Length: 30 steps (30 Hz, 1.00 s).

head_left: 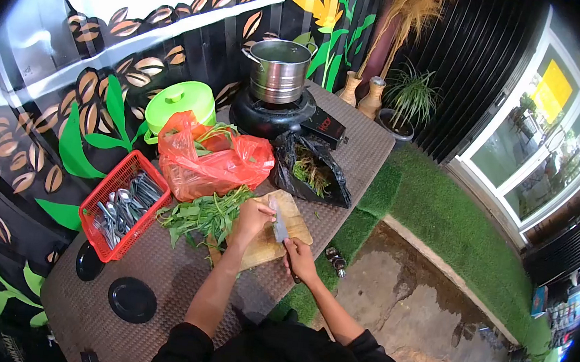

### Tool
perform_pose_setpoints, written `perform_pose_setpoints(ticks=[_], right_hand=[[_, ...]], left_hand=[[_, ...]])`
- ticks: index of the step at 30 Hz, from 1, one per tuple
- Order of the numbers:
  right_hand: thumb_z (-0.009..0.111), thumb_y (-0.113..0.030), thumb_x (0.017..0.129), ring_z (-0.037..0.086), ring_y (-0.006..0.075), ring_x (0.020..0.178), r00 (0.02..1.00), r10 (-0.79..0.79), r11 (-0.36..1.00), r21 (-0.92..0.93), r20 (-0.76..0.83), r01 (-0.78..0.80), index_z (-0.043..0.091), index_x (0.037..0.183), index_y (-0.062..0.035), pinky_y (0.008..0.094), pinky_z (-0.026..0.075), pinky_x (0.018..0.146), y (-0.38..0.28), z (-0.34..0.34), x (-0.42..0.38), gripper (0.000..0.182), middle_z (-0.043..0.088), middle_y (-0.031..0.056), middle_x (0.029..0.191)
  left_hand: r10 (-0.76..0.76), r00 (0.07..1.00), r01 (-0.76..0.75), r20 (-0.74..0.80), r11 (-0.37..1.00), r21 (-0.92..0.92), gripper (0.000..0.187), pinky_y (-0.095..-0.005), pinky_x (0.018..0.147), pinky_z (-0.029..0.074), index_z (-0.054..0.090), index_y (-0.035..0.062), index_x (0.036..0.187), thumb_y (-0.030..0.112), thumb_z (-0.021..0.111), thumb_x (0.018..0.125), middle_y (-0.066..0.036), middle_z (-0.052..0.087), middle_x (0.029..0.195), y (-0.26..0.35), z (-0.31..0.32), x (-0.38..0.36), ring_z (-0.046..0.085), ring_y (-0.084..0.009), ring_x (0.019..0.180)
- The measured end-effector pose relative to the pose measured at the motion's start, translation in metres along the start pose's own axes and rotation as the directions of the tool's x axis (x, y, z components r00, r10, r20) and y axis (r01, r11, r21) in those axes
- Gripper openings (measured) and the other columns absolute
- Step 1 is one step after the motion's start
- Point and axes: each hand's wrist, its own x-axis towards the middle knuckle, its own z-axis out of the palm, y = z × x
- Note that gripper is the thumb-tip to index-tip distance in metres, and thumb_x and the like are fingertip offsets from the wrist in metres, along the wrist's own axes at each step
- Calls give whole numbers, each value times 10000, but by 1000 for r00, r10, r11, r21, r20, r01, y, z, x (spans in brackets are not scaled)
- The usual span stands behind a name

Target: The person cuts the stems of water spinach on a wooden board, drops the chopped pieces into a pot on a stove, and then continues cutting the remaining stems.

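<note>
My right hand (299, 258) is closed around the handle of a knife (280, 230), whose blade lies over a wooden cutting board (297, 217). At the blade's upper part is my left hand (254, 217), its fingers pinched together; what they hold, if anything, I cannot make out. A heap of leafy greens (197, 218) spreads left of the board, partly behind my left hand and forearm. Just beyond the board sit a red plastic bag (195, 166) with some greens at its top and an opened black plastic bag (336, 185) with stalks inside.
A red basket (118, 258) of cutlery stands at left, with two black round plates or lids (132, 299) nearby. Behind are a green lidded container (183, 101) and a steel pot (275, 87) on a black portable stove (257, 117). The table's right edge (357, 204) borders artificial grass.
</note>
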Motion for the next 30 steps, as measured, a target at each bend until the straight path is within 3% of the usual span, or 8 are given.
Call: perform_pose_setpoints(ticks=[5,7,15,21,24,26,29,30], right_hand=[[462,-321,960,456,117,347,999,-22,999,36,35,21,501,841,-27,255,355,344,-58,-18,20,320,491,41,491],[467,-312,958,444,116,346,997,4,989,150,82,-16,492,838,-31,254,346,346,-87,-24,31,307,487,41,494],[472,-299,938,444,126,342,962,-153,974,198,227,108,503,828,-28,260,330,318,-194,-78,145,294,491,49,498],[474,-279,915,467,127,371,942,-196,969,204,274,142,519,852,-31,266,356,332,-286,-119,271,260,509,44,529],[479,-271,903,481,130,386,941,-211,973,147,265,177,528,843,-31,271,375,346,-318,-128,341,253,516,43,539],[492,-260,893,510,142,404,942,-233,972,80,240,220,551,810,-11,277,402,365,-328,-131,385,269,538,55,558],[503,-250,900,506,149,364,901,-395,884,-192,179,426,539,791,-10,284,373,322,-320,-133,449,266,522,57,515],[516,-236,894,519,161,364,905,-388,889,-186,176,418,541,779,2,291,384,330,-320,-133,458,266,527,68,507]], left_hand=[[62,998,-62,3,997,-53,129,-225,530,475,712,-25,796,-60,711,671,-108,677,680,47,-23,38,623,-118,580],[-13,1000,17,16,976,-219,106,-223,517,472,709,-29,797,-42,713,691,-96,676,686,64,-33,55,618,-109,573],[280,948,-279,-154,960,30,108,-211,522,489,717,-5,814,39,739,718,-72,682,679,148,-65,181,605,-75,553],[464,820,-398,-335,883,248,122,-239,527,486,712,-2,846,91,704,768,-81,672,653,194,-73,312,612,-108,543],[485,784,-399,-387,872,284,122,-263,530,474,709,1,820,91,711,738,-110,679,677,187,-80,386,617,-130,531],[310,861,-288,-402,951,118,132,-255,569,493,718,19,810,94,731,703,-91,687,691,186,-85,419,645,-132,596],[421,792,-339,-443,906,255,166,-249,614,512,725,32,802,74,759,645,-72,690,691,163,-90,456,658,-131,633],[353,800,-308,-485,936,173,187,-249,647,524,730,43,776,50,781,596,-61,694,701,161,-88,463,666,-131,657]])
